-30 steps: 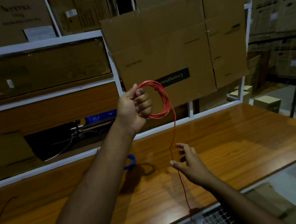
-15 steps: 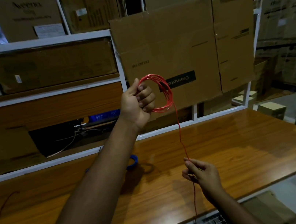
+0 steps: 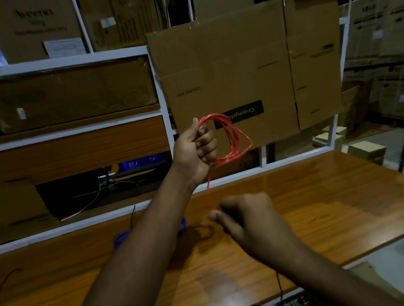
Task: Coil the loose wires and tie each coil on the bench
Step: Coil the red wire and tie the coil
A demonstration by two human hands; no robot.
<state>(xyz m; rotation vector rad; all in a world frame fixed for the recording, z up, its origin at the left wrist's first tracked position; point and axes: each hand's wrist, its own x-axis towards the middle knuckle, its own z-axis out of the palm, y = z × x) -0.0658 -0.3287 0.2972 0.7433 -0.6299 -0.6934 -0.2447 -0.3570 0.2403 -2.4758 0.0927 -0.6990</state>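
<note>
here, the left hand [image 3: 195, 153] is raised above the brown wooden bench [image 3: 334, 201], its fingers [image 3: 207, 149] curled tight around one side of the coil of thin red wire [image 3: 230, 138]; the thumb lies along the top of the bundle and the loops bulge out past the fingertips to the right; the coil stands roughly upright, its ring face-on to the camera, its longer span running top left to bottom right; from under the little finger a single red strand [image 3: 208, 191] drops almost straight down, its long axis near vertical, into the right hand [image 3: 253, 221]; the right hand hovers low over the bench, just below and right of the left fist, blurred, with thumb and forefinger [image 3: 214, 215] pinched together on the strand; the remaining fingers are folded in, though the blur hides them; below the right wrist the wire shows again, dark, hanging past the near edge of the bench; beyond the left forearm, a small blue wire coil [image 3: 120, 238] lies flat on the bench, partly hidden by the arm; far to the left of both hands a short dark red wire piece [image 3: 3, 284] lies curved on the wood; a thin black wire [image 3: 133, 215] rises at the bench's back edge; behind the left fingers hangs a flattened brown cardboard box [image 3: 249, 72].
</note>
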